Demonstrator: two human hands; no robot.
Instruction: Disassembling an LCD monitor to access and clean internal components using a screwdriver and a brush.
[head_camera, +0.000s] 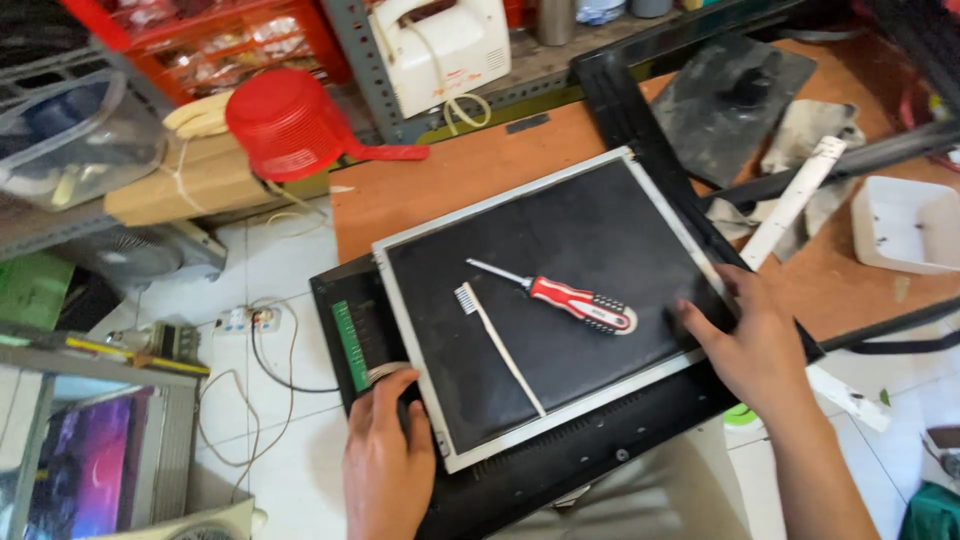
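While a red screwdriver (580, 301) and a white toothbrush (497, 345) are lying on the flat screen panel (560, 250), both hands are holding its edges. The left hand (388, 455) is curling around the near corner. The right hand (752, 345) is pressing flat, fingers apart.

Flat display panel (590, 260): dark matte face, thin silver-grey metal frame, rectangular. Lies face up, turned at a slant, its far corner toward the upper right. It rests on a black monitor housing (560, 470) that shows past its near and left edges; a green circuit strip (350, 345) is exposed along the housing's left side. Both sit at the near edge of the orange-brown surface (450, 180), partly overhanging it. The panel's near-left edge and right edge are each touched by a hand.
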